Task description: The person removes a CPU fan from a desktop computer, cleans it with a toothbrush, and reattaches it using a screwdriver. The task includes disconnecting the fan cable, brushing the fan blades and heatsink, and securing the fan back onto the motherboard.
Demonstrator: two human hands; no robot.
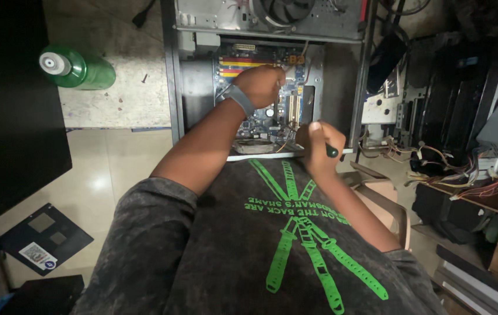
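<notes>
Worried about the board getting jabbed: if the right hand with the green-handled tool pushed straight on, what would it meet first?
Probably the blue motherboard inside the open computer case. The right hand points its green-handled tool that way, though the tip is hidden and depth is unclear.

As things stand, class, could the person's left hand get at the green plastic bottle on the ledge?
Probably yes: the left hand rests inside the open computer case, and only bare ledge lies between it and the green plastic bottle.

Dark screen (pixel 9 99) fills the left edge; below it, a white square label (pixel 37 255) on a black floor panel (pixel 44 236).
</notes>
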